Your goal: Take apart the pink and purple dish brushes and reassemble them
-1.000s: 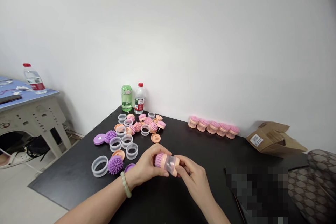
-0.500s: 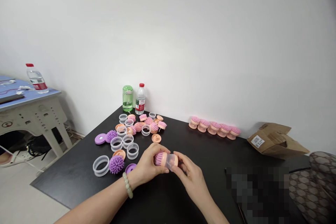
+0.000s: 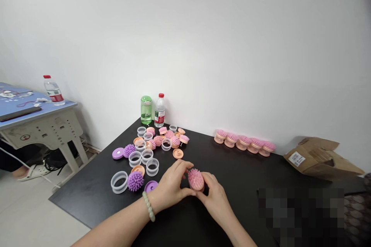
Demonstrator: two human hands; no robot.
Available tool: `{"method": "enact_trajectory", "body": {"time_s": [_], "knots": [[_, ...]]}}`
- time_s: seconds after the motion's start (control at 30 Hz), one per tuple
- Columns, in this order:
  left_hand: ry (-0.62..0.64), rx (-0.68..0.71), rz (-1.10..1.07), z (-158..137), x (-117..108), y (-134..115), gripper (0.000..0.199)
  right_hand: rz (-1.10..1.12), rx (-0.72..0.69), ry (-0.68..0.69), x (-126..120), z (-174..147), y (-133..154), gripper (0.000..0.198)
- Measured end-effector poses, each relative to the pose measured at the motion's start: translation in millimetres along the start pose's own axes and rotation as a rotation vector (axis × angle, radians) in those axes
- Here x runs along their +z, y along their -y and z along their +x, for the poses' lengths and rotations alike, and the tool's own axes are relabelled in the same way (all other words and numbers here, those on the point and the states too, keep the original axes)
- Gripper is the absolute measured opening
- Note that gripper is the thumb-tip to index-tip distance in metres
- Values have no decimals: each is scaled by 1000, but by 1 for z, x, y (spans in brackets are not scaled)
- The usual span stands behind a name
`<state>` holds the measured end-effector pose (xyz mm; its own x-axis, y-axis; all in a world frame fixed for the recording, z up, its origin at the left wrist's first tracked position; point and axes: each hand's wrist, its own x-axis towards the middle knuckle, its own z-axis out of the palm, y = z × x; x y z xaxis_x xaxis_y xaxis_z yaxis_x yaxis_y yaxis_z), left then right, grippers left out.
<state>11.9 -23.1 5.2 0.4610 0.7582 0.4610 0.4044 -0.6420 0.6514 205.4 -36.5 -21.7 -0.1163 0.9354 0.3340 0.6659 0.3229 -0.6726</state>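
My right hand (image 3: 216, 197) grips the pink brush (image 3: 196, 180) by its side, bristles toward me, over the worktop (image 3: 89, 204). My left hand (image 3: 171, 186) curves part-open beside it; whether that thumb touches the base I can't tell. I judge this step to be checking the brush's fit. Adding it to the row (image 3: 243, 142) would call for a firm hold, bristles up.

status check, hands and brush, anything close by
Right hand holding pink-bristled brush, bristles toward camera. Left hand at its other side, contact unclear. Purple disc nearby, beside left wrist.
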Motion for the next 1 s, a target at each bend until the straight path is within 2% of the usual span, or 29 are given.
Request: {"method": "enact_trajectory", "body": {"time_s": [0.17,0.27,0.43,0.53,0.67,0.73,0.83,1.0], "knots": [[-104,-42,138,5,-23,1,48,-21,227,-126,-10,10,-33,35],[-158,-95,186,7,-37,5,34,-47,268,-169,-14,13,-49,40],[-256,-102,153,10,-44,8,22,-18,306,-190,-19,14,-59,68],[-328,-102,108,10,-46,7,19,-24,263,-283,-25,13,-52,71],[-450,-136,47,11,-50,6,17,-138,76,-448,-31,10,-36,60],[-486,-156,-5,11,-52,6,18,-183,20,-441,-28,8,-32,58],[-504,-175,-111,11,-52,5,20,-206,25,-383,-18,9,-36,58],[-523,-177,-231,9,-50,-3,25,-214,7,-321,-11,26,-53,42]]}}
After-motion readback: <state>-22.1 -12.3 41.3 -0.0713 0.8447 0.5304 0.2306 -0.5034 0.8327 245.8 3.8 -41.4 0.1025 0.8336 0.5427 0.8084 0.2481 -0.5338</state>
